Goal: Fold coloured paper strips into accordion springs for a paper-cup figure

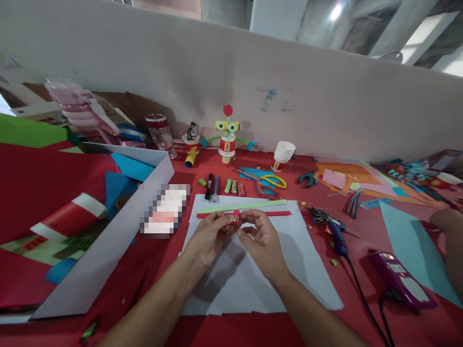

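My left hand (211,236) pinches a small folded red paper piece (235,218) with a bit of pale green in it. Close on its right is my right hand (262,241), fingers curled and thumb near the piece; whether it grips any part is too small to tell. Both hands are above a white sheet (249,294). Beyond them a light green strip (253,206) and a red strip (278,213) lie across the sheet's far end. Folded paper springs (234,186) and two markers (209,187) are just past it.
A paper-cup figure (227,144) and stacked cups (284,154) stand by the wall. Yellow-handled scissors (273,181) lie in front. On the right are a glue gun (337,238) and a purple device (401,279). A white-walled box (108,250) fills the left; another person's arm (450,241) shows far right.
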`<control>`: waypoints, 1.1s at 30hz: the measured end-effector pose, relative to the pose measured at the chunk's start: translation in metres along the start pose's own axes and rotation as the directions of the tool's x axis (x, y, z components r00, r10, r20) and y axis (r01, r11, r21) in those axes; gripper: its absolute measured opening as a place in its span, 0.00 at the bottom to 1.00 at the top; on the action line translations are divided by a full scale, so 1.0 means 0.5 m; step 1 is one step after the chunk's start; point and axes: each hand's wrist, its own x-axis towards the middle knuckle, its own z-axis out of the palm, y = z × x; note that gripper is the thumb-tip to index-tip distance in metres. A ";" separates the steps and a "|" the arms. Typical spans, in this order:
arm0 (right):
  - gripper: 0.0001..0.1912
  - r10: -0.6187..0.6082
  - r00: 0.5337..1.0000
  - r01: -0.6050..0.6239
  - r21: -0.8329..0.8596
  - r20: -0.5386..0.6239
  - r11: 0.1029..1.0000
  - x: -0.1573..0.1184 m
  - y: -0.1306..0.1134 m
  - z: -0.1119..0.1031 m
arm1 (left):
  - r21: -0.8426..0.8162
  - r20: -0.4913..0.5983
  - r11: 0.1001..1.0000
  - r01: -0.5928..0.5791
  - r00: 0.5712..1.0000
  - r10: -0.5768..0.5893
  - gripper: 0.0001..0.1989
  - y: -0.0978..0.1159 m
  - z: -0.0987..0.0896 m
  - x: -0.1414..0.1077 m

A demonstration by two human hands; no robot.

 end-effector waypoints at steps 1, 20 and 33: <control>0.14 -0.002 1.000 0.002 0.004 -0.005 1.000 0.000 0.001 0.001 | 0.000 -0.002 1.000 0.003 1.000 -0.003 0.13 0.000 0.000 0.000; 0.12 0.112 0.987 -0.110 0.020 -0.117 0.994 0.000 0.011 0.004 | 0.048 0.058 0.999 0.017 0.998 -0.020 0.12 -0.014 0.001 -0.008; 0.08 0.138 0.985 -0.136 0.033 -0.099 0.990 0.012 0.004 -0.001 | 0.031 0.032 0.999 0.042 0.999 -0.043 0.11 -0.010 0.008 -0.018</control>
